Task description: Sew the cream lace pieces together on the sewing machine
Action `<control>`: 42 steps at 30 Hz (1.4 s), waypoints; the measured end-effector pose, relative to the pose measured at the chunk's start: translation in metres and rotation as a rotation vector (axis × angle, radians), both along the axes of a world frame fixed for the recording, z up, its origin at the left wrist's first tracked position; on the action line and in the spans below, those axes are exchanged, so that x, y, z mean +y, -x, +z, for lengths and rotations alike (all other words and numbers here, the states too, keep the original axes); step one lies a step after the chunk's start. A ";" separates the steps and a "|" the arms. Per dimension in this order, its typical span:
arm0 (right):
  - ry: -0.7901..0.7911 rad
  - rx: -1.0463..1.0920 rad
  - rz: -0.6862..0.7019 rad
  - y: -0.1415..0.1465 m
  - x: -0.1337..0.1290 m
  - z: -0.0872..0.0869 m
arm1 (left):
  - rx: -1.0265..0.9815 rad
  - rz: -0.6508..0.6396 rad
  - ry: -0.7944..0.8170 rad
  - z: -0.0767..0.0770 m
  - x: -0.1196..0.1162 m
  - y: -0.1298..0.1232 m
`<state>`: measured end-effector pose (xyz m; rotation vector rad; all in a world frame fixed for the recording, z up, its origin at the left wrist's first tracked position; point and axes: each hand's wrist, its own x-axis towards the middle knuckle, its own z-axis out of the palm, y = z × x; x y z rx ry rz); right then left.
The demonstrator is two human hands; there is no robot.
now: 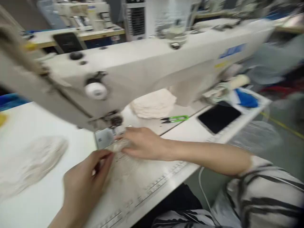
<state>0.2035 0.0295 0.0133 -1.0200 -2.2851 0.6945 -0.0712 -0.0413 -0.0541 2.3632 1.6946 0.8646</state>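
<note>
A piece of thin cream fabric [125,163] lies on the sewing machine bed, its far end close to the presser foot [118,129]. My left hand [87,177] is closed, pinching the edge of this fabric between thumb and fingertips. On the other side, my right hand [144,144] grips the fabric beside the needle area, thumb nearer me and fingers reaching toward the foot. The white sewing machine [142,66] stands over both hands. Motion blur and the fingers hide the exact seam and needle.
A stack of cream fabric pieces [154,104] sits under the machine arm, near green thread snips [175,119]. To the right are a black phone-like slab [218,116] and a blue item [247,98]. More pale fabric [35,161] lies at left.
</note>
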 end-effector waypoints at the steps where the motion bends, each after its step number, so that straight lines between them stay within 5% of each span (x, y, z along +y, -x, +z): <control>1: 0.126 0.080 0.001 0.000 0.001 0.001 | -0.007 -0.012 0.018 0.024 0.008 -0.020; 3: 0.381 0.198 -0.018 0.000 0.004 0.003 | -0.086 -0.069 -0.024 0.059 0.027 -0.052; 6: 0.601 0.203 -0.036 -0.001 0.007 0.005 | -0.204 -0.061 0.088 0.081 0.039 -0.069; 11: 0.477 0.164 -0.100 -0.001 0.008 0.004 | -0.476 -0.011 0.467 0.083 0.032 -0.060; 18: 0.078 0.106 -0.054 -0.001 0.008 -0.004 | -0.569 0.034 0.588 0.087 0.035 -0.064; 25: 0.388 0.153 -0.076 0.004 0.000 0.005 | -0.561 0.016 0.625 0.086 0.030 -0.063; 28: 0.331 0.216 -0.054 0.006 -0.001 0.004 | -0.544 0.005 0.662 0.089 0.031 -0.060; 35: -0.176 0.234 0.031 0.010 -0.004 -0.008 | -0.350 -0.152 0.283 0.090 0.029 -0.064; 42: -0.314 0.221 0.060 0.008 -0.004 -0.011 | -0.011 -0.243 -0.248 0.068 0.031 -0.067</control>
